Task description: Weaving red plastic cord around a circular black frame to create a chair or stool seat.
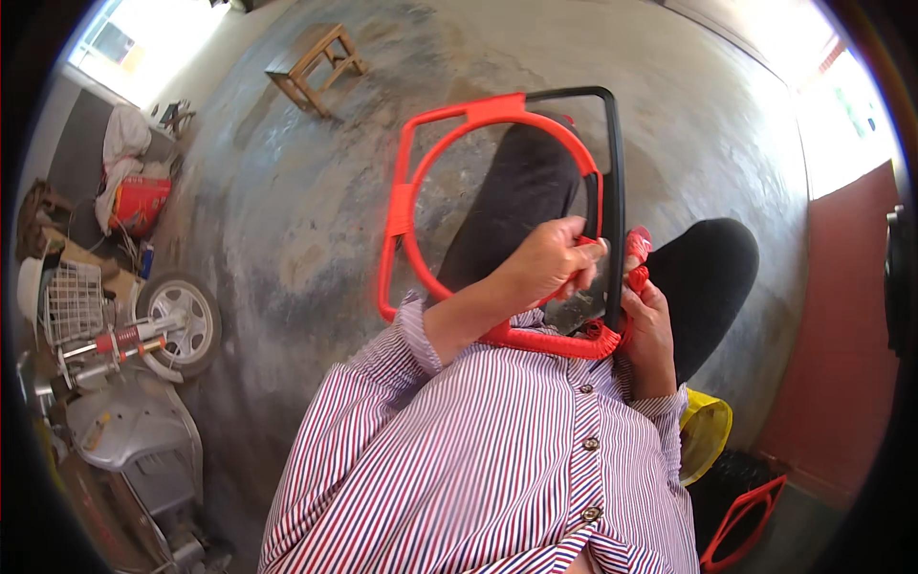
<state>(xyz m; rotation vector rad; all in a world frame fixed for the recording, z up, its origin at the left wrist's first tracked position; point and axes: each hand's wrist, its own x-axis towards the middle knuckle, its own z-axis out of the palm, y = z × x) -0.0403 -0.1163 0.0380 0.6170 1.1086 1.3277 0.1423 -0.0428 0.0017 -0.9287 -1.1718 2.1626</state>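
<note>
A square frame (394, 253) with a round ring inside stands over my lap. Red strip covers most of it, while its right side and upper right corner show bare black. My left hand (555, 260) reaches through the ring, fingers closed at its right edge where red strip meets black; the exact grip is partly hidden. Just outside the black side, my right hand (652, 325) is closed around a small bundle of red cord (638, 258). Tight red wrapping (598, 342) covers the lower right corner, close to my right hand.
A small wooden stool (316, 65) stands on the concrete floor ahead. At left are a scooter (134, 421) with a wire basket and a red bag (141, 204). Beside me at right sit a yellow container (706, 435) and another red frame (744, 521), near a reddish panel (841, 335).
</note>
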